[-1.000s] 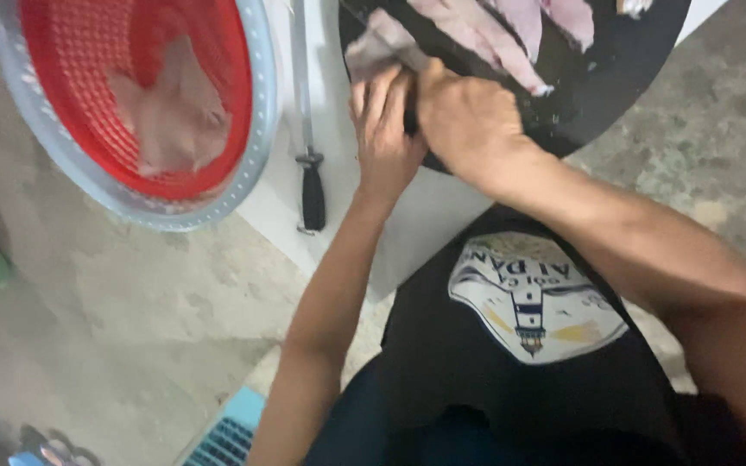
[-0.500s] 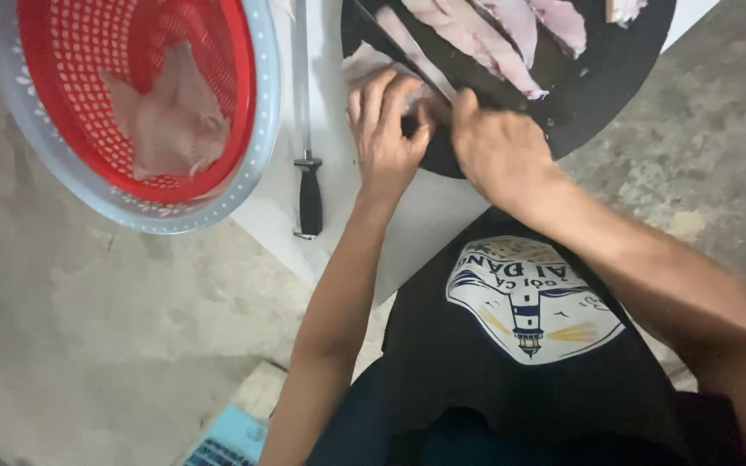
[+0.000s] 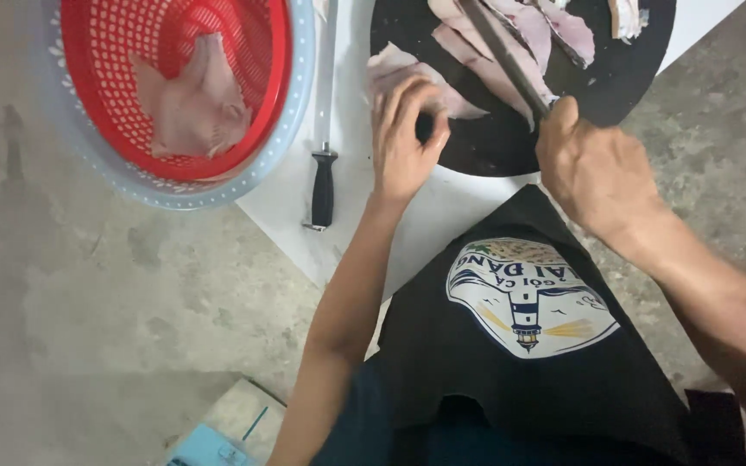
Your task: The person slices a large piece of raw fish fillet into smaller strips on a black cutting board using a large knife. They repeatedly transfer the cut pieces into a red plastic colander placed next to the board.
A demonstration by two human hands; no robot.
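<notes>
The right hand (image 3: 602, 177) is gripping a knife (image 3: 502, 56) with its fingers closed, over pale fish fillets (image 3: 494, 52) on the round black board (image 3: 511, 147). The left hand (image 3: 403, 142) is pressing one fillet (image 3: 407, 73), fingers loosely curled. A red basket (image 3: 174, 69) inside a blue-rimmed basin (image 3: 291, 95) is holding another fish piece (image 3: 187, 108).

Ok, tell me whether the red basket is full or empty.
Nearly empty: the red basket holds one pale piece of fish, with bare mesh showing around it. Its top edge is out of frame.

Left hand (image 3: 403, 142) curled, right hand (image 3: 593, 168) clenched
</notes>
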